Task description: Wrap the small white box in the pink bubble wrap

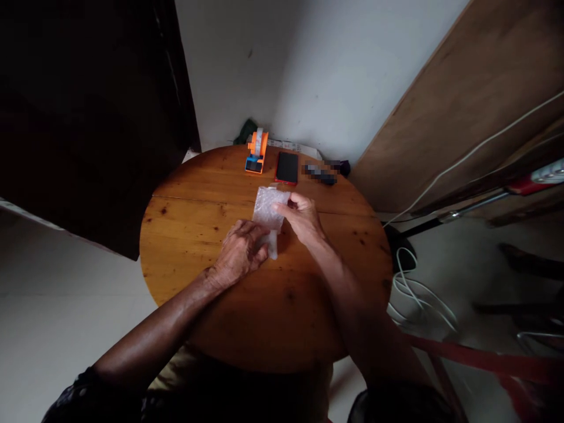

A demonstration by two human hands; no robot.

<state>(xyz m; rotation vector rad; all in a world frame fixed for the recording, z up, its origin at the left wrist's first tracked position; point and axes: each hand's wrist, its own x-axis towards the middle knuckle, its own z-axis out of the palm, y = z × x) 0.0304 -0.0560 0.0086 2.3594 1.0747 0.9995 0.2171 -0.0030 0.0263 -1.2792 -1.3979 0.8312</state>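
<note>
A piece of clear bubble wrap (pixel 268 205) is between my hands over the middle of the round wooden table (pixel 185 235). My right hand (pixel 305 218) pinches its right edge, thumb on the near face and fingers behind. Lower down, my left hand (pixel 242 248) has its fingers curled over the bottom part of the wrap, and a narrow strip hangs out below them. Whether anything lies inside the wrap, I cannot tell.
An orange and blue tape dispenser (pixel 256 151) stands at the table's far side. Beside it lie a phone (pixel 287 167) with a red edge and a dark, blurred-out object (pixel 321 174). A white wall (pixel 282 70) rises behind; white cable (pixel 414 288) coils on the floor at right.
</note>
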